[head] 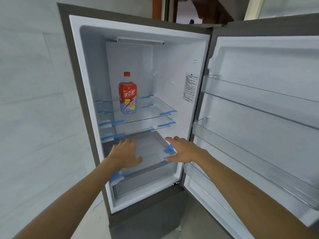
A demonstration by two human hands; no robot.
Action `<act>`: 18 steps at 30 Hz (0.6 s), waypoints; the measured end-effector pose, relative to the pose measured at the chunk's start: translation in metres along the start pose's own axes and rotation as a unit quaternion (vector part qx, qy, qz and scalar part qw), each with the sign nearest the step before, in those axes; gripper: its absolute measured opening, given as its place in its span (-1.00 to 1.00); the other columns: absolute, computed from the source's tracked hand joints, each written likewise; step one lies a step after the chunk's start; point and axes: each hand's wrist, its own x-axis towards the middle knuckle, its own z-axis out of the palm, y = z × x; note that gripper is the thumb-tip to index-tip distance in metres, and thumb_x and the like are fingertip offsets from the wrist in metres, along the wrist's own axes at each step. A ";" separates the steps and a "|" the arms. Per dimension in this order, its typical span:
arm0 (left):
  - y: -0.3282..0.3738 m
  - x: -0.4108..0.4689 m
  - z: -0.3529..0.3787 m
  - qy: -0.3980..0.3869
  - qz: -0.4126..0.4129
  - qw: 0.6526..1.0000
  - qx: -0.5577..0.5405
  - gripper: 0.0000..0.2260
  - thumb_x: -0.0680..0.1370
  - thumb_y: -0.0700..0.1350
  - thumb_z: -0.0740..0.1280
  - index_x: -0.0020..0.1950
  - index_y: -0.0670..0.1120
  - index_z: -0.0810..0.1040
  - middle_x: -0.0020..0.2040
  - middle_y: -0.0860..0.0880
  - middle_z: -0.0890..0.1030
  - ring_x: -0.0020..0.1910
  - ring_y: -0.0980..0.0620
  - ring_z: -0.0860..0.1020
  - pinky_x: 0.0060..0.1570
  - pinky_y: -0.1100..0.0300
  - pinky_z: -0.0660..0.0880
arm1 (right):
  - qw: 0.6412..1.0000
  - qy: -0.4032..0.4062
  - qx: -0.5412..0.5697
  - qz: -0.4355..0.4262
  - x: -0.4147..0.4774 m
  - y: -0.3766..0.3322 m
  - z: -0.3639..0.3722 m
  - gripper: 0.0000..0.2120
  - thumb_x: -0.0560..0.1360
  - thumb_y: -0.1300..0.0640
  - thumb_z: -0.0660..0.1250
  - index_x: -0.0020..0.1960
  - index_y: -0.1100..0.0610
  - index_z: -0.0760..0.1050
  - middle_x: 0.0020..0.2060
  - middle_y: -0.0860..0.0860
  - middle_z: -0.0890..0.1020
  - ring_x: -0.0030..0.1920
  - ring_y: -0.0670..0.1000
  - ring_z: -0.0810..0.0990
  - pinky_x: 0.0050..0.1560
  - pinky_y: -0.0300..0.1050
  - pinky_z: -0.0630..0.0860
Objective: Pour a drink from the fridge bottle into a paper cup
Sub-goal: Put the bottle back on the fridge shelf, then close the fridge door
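Note:
A plastic bottle [127,94] with a red cap and a red label stands upright on the upper glass shelf [151,109] inside the open fridge [86,83]. Both of my arms reach into the fridge below it. My left hand [125,153] is spread with relaxed fingers over the lowest glass shelf and holds nothing. My right hand [183,150] is also spread, near that shelf's right front corner, empty. Both hands are well below the bottle and apart from it. No paper cup is in view.
The fridge door [259,109] stands swung out to the right, with clear door bins [241,94]. Glass shelves with blue tape at their corners sit below the bottle. A white tiled wall [31,100] is on the left. A drawer [143,185] lies at the fridge bottom.

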 end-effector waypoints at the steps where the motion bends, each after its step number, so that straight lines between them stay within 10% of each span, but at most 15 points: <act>1: 0.007 -0.007 0.002 0.000 -0.002 1.000 0.002 -0.35 0.52 0.19 0.30 0.48 -0.13 0.26 0.44 -0.18 0.38 0.39 -0.23 0.39 0.35 -0.12 0.38 | 1.000 0.001 0.001 -0.001 -0.010 0.002 0.002 -0.19 0.51 -0.23 0.34 0.58 -0.02 -0.01 0.39 0.09 0.36 0.35 0.16 0.38 0.23 0.11 0.45; 18: 0.166 -0.123 0.046 0.008 0.046 0.999 0.012 -0.34 0.53 0.21 0.27 0.52 -0.10 0.22 0.39 -0.15 0.43 0.32 -0.16 0.45 0.33 -0.15 0.44 | 1.000 0.001 -0.007 0.029 -0.218 0.065 0.044 -0.24 0.53 -0.22 0.32 0.57 -0.03 0.03 0.44 0.08 0.34 0.36 0.17 0.41 0.25 0.12 0.45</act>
